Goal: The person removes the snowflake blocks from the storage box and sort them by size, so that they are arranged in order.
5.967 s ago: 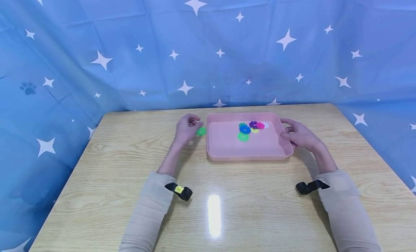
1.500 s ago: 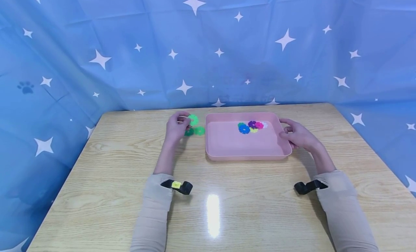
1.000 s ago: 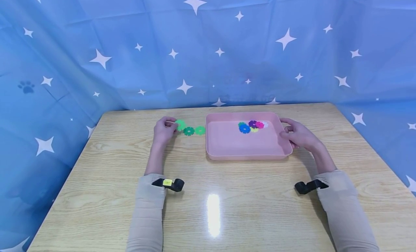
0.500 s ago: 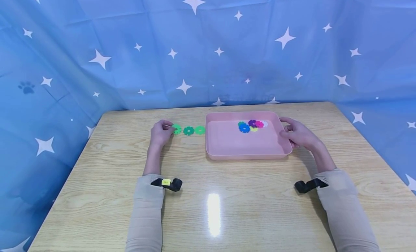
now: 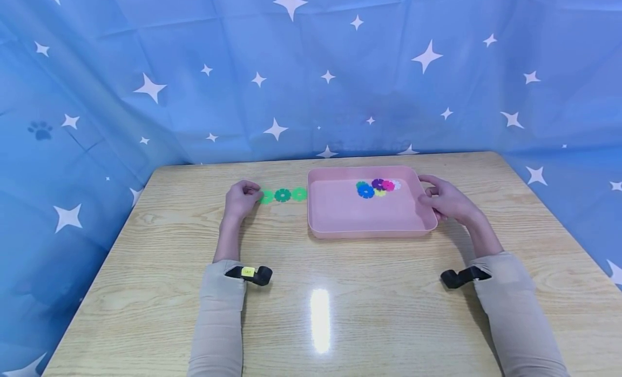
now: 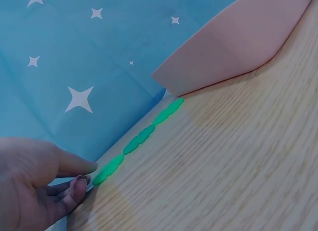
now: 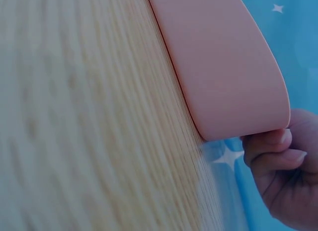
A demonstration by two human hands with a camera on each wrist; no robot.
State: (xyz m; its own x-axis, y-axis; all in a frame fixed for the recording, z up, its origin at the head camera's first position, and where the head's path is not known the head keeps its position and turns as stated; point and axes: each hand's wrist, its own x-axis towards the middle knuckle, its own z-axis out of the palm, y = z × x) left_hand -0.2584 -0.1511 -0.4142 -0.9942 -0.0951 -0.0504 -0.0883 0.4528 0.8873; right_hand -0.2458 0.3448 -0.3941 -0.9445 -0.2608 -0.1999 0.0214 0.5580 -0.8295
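Three toothed plastic discs lie in a row on the table, left of the pink tray (image 5: 371,235). They are a light green disc (image 5: 266,196), a dark green disc (image 5: 283,195) and another light green disc (image 5: 299,194) close by the tray's left wall. My left hand (image 5: 241,199) pinches the outer edge of the leftmost disc; its thumb and fingertips are right at that edge in the left wrist view. On the other side, my right hand (image 5: 448,200) grips the tray's right wall, with the thumb over the rim and curled fingers outside (image 7: 271,151).
Inside the tray, towards its back, several more discs overlap: a blue disc (image 5: 365,190), a purple disc (image 5: 378,184), a pink disc (image 5: 388,186), plus green, yellow and white ones. A blue star-patterned curtain (image 5: 311,69) hangs behind the wooden table (image 5: 369,301).
A light green disc has left the tray, carried leftward by my left hand and set down at the row's left end. The dark green disc also joined the row. My right hand stays on the tray.
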